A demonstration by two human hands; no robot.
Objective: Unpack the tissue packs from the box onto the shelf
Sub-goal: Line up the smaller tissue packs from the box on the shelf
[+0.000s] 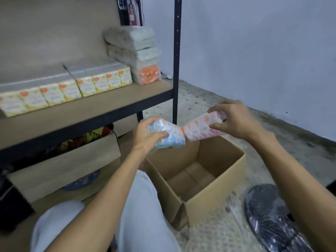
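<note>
Above the open brown cardboard box (pixel 220 153), left hand (pixel 145 136) grips a blue-dotted plastic-wrapped tissue pack (pixel 171 136), right hand (pixel 236 121) grips a pink-dotted tissue pack (pixel 200 129); corners touching. Wooden shelf (pixel 101 110) at 10 o'clock.

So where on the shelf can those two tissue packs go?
The shelf board is bare along its front edge, before the row of yellow tissue boxes, and in front of the orange tissue pack by the black post. The back is crowded: boxes side by side, wrapped packs stacked at the right.
</note>
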